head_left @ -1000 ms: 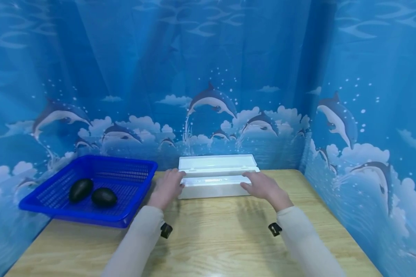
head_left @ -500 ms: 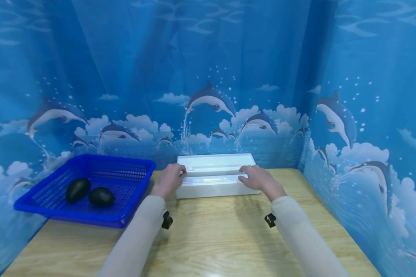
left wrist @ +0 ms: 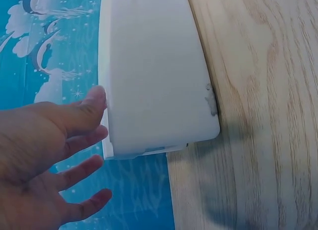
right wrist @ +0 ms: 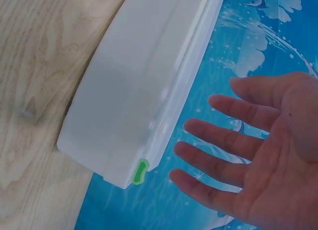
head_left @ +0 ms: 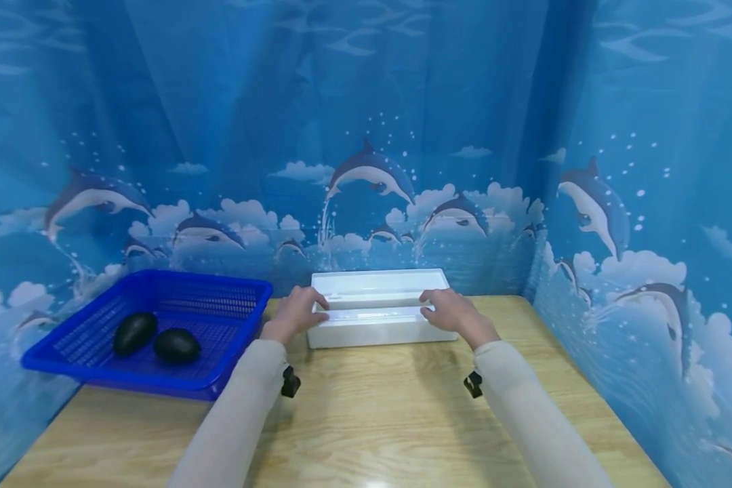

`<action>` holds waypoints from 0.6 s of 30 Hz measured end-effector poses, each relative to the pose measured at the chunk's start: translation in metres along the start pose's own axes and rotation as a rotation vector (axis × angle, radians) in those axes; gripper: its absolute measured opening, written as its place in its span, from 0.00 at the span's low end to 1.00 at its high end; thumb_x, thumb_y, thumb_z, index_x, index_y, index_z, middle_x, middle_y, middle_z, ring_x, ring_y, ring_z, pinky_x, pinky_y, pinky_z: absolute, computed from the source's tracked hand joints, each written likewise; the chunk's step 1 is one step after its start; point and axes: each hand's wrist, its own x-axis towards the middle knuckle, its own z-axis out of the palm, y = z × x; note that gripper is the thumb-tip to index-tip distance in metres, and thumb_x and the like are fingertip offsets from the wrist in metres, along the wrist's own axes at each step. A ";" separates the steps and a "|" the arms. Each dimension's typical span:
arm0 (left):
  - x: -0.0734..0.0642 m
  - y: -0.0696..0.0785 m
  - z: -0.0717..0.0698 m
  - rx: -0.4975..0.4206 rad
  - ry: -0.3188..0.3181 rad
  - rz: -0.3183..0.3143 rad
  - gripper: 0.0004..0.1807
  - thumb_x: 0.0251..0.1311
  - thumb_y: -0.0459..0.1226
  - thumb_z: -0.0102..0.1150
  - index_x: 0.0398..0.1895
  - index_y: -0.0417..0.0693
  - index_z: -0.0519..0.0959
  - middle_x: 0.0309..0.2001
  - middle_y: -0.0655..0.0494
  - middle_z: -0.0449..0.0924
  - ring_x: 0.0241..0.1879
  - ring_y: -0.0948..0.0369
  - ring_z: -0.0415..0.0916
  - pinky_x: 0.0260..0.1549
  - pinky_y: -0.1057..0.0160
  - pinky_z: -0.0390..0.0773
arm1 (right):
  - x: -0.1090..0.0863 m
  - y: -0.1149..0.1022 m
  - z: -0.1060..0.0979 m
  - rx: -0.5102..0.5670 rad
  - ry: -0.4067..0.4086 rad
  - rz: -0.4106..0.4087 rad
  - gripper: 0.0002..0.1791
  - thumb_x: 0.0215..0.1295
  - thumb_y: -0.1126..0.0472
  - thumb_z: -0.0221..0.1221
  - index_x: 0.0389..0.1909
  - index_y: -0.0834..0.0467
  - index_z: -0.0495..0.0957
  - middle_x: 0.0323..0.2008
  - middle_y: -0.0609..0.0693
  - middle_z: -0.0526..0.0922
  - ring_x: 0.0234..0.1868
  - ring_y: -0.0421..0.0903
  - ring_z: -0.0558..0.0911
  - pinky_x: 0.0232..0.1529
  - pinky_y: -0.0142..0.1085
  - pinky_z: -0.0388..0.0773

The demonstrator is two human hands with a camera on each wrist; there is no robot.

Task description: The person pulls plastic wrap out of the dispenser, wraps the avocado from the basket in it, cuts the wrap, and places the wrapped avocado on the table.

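A long white box point(head_left: 381, 332), which looks like a cling film dispenser, stands at the back of the table with its lid point(head_left: 378, 279) raised. A shiny clear strip runs along its top. My left hand point(head_left: 293, 313) is at the box's left end; in the left wrist view its thumb point(left wrist: 92, 106) is right at the box's edge, fingers loosely bent. My right hand point(head_left: 457, 315) is at the right end, thumb and forefinger apart. In the right wrist view its fingers point(right wrist: 218, 135) are spread, beside the box. A green tab point(right wrist: 140, 171) sits at that end of the box.
A blue plastic basket point(head_left: 55, 359) stands on the left of the wooden table point(head_left: 366, 420), holding two dark oval fruits like avocados point(head_left: 177, 346). A blue dolphin-printed curtain point(head_left: 250, 135) hangs close behind the box and along the right side.
My right hand has shifted slightly left along the box. The left hand has moved slightly at its end, thumb and forefinger now apart. The view has turned a little; box and lid look the same.
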 end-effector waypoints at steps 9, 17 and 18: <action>0.004 -0.001 0.001 0.020 0.009 0.034 0.05 0.71 0.38 0.63 0.40 0.50 0.88 0.50 0.51 0.84 0.54 0.49 0.70 0.63 0.35 0.71 | 0.001 0.001 0.001 -0.009 0.002 0.003 0.21 0.79 0.57 0.52 0.66 0.63 0.75 0.65 0.62 0.80 0.65 0.61 0.79 0.65 0.58 0.77; 0.008 0.000 0.000 -0.008 0.011 0.010 0.09 0.75 0.40 0.56 0.47 0.47 0.84 0.49 0.50 0.82 0.55 0.49 0.70 0.67 0.34 0.69 | 0.006 0.003 0.004 0.001 0.016 -0.018 0.21 0.79 0.57 0.52 0.65 0.63 0.76 0.63 0.61 0.81 0.64 0.60 0.80 0.65 0.57 0.78; 0.008 0.000 0.000 -0.010 0.010 0.008 0.09 0.76 0.39 0.56 0.47 0.47 0.83 0.49 0.50 0.82 0.55 0.49 0.70 0.67 0.33 0.69 | 0.008 0.004 0.005 -0.006 0.025 -0.025 0.20 0.79 0.58 0.53 0.65 0.63 0.76 0.63 0.61 0.82 0.63 0.60 0.80 0.65 0.57 0.78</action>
